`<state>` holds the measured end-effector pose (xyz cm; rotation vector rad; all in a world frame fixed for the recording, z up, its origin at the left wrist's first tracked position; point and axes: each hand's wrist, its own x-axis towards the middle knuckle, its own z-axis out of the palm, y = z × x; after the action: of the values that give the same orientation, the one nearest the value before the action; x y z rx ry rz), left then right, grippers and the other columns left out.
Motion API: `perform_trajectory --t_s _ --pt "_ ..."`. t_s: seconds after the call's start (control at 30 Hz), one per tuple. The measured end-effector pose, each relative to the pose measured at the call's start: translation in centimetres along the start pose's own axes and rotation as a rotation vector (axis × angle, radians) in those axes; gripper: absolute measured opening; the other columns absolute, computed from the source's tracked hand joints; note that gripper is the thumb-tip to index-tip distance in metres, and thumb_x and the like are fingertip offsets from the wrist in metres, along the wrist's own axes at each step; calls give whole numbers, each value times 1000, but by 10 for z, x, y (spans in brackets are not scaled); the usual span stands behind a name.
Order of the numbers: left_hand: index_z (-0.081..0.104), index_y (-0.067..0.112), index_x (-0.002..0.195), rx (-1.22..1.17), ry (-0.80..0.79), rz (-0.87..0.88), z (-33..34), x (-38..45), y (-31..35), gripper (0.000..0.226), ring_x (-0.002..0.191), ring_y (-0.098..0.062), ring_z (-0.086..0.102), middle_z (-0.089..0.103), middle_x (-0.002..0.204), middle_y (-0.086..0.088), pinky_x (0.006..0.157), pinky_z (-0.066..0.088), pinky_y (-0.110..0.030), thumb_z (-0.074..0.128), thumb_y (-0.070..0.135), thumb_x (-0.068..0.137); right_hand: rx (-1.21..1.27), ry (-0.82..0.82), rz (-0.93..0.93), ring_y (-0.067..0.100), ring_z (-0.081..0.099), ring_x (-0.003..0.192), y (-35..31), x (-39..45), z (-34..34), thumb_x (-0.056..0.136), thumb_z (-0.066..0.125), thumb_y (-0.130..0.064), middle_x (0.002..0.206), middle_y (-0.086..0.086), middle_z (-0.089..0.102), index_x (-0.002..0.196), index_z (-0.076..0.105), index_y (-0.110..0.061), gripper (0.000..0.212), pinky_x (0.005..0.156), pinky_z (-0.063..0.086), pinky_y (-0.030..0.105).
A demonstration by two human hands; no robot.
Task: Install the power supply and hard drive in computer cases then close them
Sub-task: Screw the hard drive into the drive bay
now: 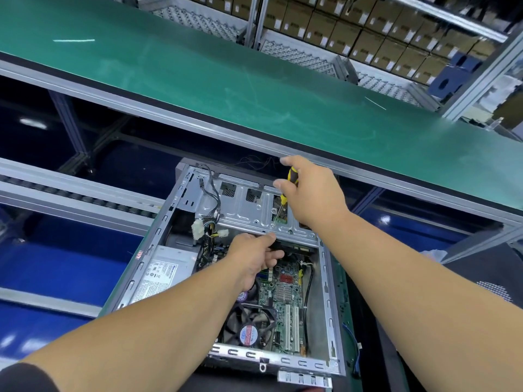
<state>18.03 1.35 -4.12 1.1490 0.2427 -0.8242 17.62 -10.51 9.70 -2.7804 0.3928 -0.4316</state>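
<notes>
An open grey computer case (328,301) lies on its side in front of me. The power supply (164,274) sits in its left part, with a bundle of cables (209,222) above it. My right hand (308,190) grips a yellow and black screwdriver (291,176), its tip down on the silver drive cage (246,210). My left hand (254,258) reaches under the cage's front edge and holds a dark hard drive (294,248) there. The motherboard (285,295) and CPU fan (249,326) show below my left hand.
A green conveyor belt (198,75) runs across just beyond the case, with an aluminium rail along its near edge. Shelves of cardboard boxes (368,32) stand behind it. A dark side panel (486,284) lies to the right. Blue bins sit lower left.
</notes>
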Motion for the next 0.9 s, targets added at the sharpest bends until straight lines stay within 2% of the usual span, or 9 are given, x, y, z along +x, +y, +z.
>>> perform_trajectory --t_s 0.1,0.2,0.37,0.43,0.53,0.6,0.7,0.8,0.9 --pt "50 3 112 4 -4 1 0 0 0 33 85 -28 78 66 95 -16 53 53 -28 74 19 94 -57 68 -38 21 62 95 0 -5 3 99 62 -49 99 -5 65 145 52 -33 49 72 38 29" --pt "51 2 108 5 -4 2 0 -1 1 30 85 -29 78 69 83 -14 52 53 -27 73 18 95 204 -113 -55 7 60 87 3 -4 5 103 57 -32 113 -8 66 156 33 -43 60 74 45 26" --pt "50 3 109 14 3 7 0 -3 2 31 85 -28 78 67 86 -14 56 52 -27 73 18 95 -32 100 10 15 57 71 6 -7 6 97 68 -42 75 -13 55 138 56 -37 43 60 40 29" --pt "50 2 110 18 0 10 0 -3 2 31 85 -28 78 67 88 -15 57 52 -28 73 18 95 -79 147 20 17 59 77 9 -12 10 98 63 -48 83 -14 58 144 51 -37 48 64 44 31" --pt "52 2 111 14 -4 17 0 -2 1 32 84 -28 78 68 85 -14 55 52 -27 74 18 95 287 0 29 7 58 77 17 -11 10 103 57 -32 112 -17 64 154 36 -46 57 68 47 23" --pt "52 2 112 14 -5 27 -1 0 0 32 85 -29 78 68 84 -13 52 52 -26 74 19 95 354 -34 30 6 62 77 19 -7 7 101 62 -27 101 -17 68 146 49 -46 51 64 48 19" --pt "52 1 115 26 -5 34 -1 -1 0 35 87 -30 78 69 85 -14 50 51 -25 74 19 94 146 127 87 5 57 71 16 -7 5 93 71 -49 79 -16 58 133 63 -40 42 60 43 26" --pt "53 0 114 40 -23 33 -3 -1 1 36 87 -31 78 74 72 -8 52 52 -26 74 20 94 254 98 53 8 56 75 19 -12 9 100 58 -50 98 -18 63 147 48 -47 48 69 50 28" --pt "56 2 108 59 -47 30 -4 -1 1 29 85 -29 78 73 62 -2 53 52 -25 73 21 96 446 -73 -4 1 59 73 22 -14 6 103 58 -29 116 -20 65 152 36 -53 59 65 47 11"
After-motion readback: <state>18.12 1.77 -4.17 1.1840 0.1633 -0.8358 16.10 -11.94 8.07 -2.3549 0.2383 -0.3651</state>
